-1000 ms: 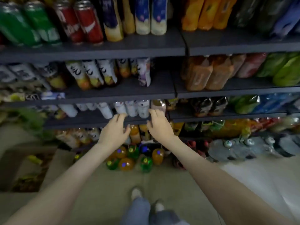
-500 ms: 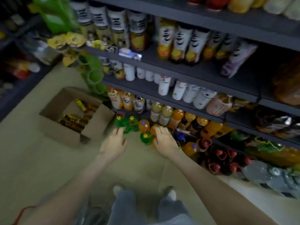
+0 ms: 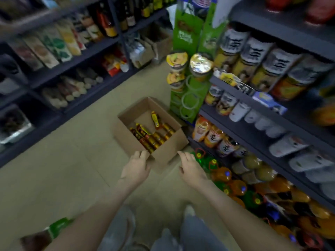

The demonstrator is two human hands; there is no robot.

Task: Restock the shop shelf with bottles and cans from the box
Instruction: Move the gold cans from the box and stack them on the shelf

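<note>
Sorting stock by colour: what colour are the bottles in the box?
The bottles are amber-gold with yellow labels; head view.

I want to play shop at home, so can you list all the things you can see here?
cardboard box: one, brown, open on the floor
small bottles: several, amber with yellow-red labels, lying in the box
large jugs: many, orange and green, low on the right
white cups: a row, white, right side at mid-height
display stand: one, green, behind the box
left hand: one, open, at the box's near corner
right hand: one, open, right of the box
</note>
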